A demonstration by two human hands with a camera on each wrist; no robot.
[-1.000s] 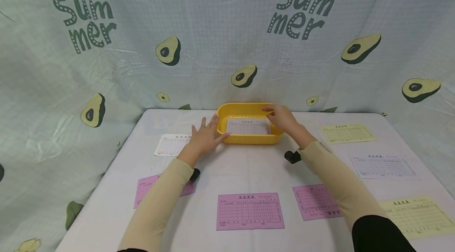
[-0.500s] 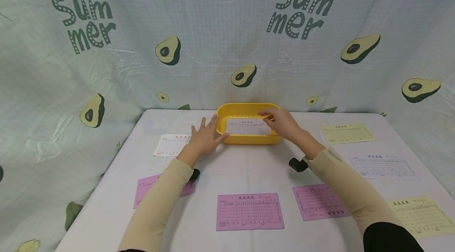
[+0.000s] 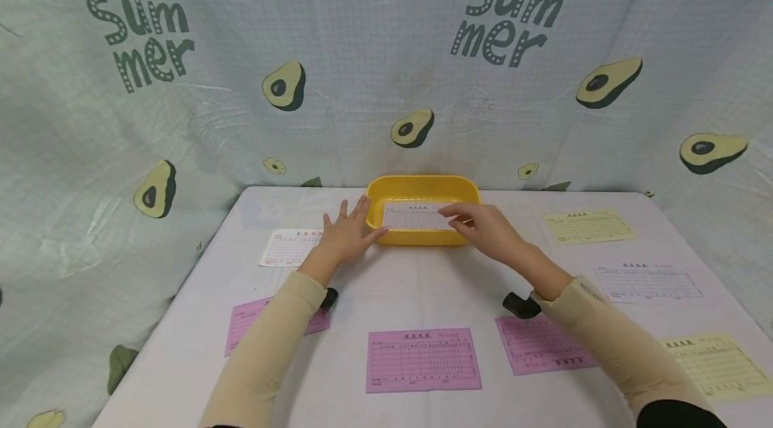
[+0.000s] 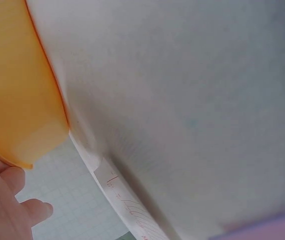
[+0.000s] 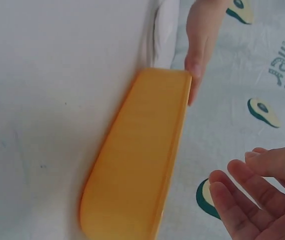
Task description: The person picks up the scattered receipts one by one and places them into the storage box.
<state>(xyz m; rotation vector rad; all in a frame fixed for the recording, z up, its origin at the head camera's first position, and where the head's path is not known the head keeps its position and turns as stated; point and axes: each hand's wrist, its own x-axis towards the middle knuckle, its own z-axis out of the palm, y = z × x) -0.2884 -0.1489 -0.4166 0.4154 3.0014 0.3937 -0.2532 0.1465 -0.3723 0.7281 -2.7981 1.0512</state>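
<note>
A yellow tray (image 3: 423, 237) stands at the back of the table, with a white printed slip (image 3: 410, 215) lying in it. My left hand (image 3: 347, 235) has its fingers spread at the tray's left end, thumb at the front corner; in the left wrist view its fingertips meet the yellow rim (image 4: 12, 161). Over the tray's front right side hovers my right hand (image 3: 489, 230), fingers loosely bent and nothing between them. The right wrist view shows that hand (image 5: 262, 195) apart from the tray wall (image 5: 137, 150).
Pink slips (image 3: 424, 361) lie at the front of the white table (image 3: 338, 374), one partly under each forearm. Yellow slips (image 3: 588, 227) and another white slip (image 3: 649, 282) lie at the right. A red-printed slip (image 3: 291, 247) is left of the tray. A patterned curtain (image 3: 338, 32) hangs behind.
My right hand has moved from the tray's right end toward me, down in the head view, and now overlaps the front rim. My left hand and the tray have stayed put.
</note>
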